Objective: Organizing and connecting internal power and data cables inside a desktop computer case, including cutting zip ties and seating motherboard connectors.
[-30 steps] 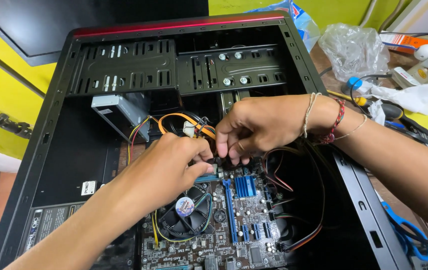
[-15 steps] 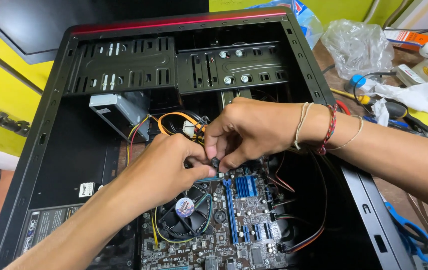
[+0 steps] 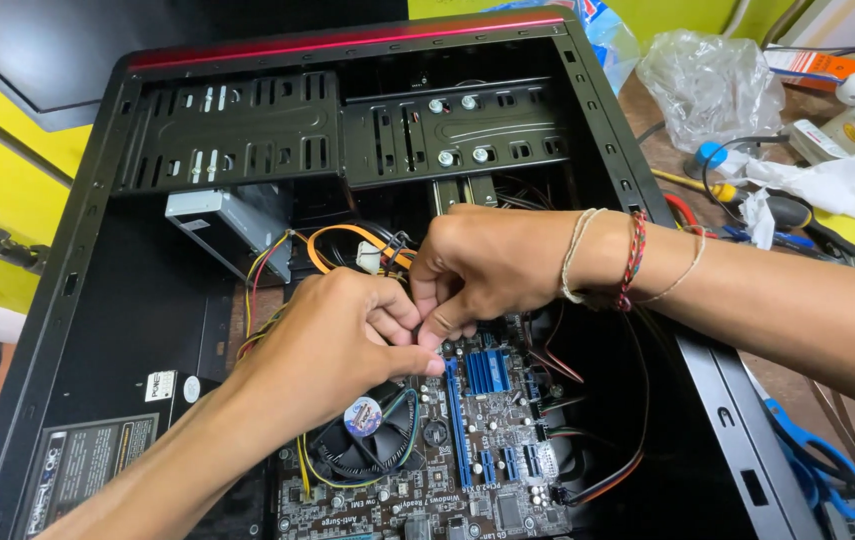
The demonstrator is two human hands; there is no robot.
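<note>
Two hands deep inside an open black computer case [image 3: 97, 300], lying flat on the desk [image 3: 797, 390]. Left hand [image 3: 332, 340] curled tight, fingers bent in, thumb tip pressed against the right hand. Right hand [image 3: 477, 265] also clenched, fingers pinching something small where both hands meet; too hidden to tell what. Thread bracelets [image 3: 630, 262] on the right wrist. Just behind the hands, a bunch of orange and yellow wires [image 3: 342, 235] with a white plug [image 3: 369, 258], very near the knuckles. Just below the hands, the green board [image 3: 507, 470] with blue slots [image 3: 487, 370], and a round fan [image 3: 367, 445] under the left hand. Farther behind, a grey metal box [image 3: 232, 225] and black metal trays with holes [image 3: 347, 130]. Off to the right of the right arm, on the desk, a crumpled clear plastic bag [image 3: 712, 85], white paper [image 3: 832, 185], and blue scissors [image 3: 812, 465] near the elbow.
</note>
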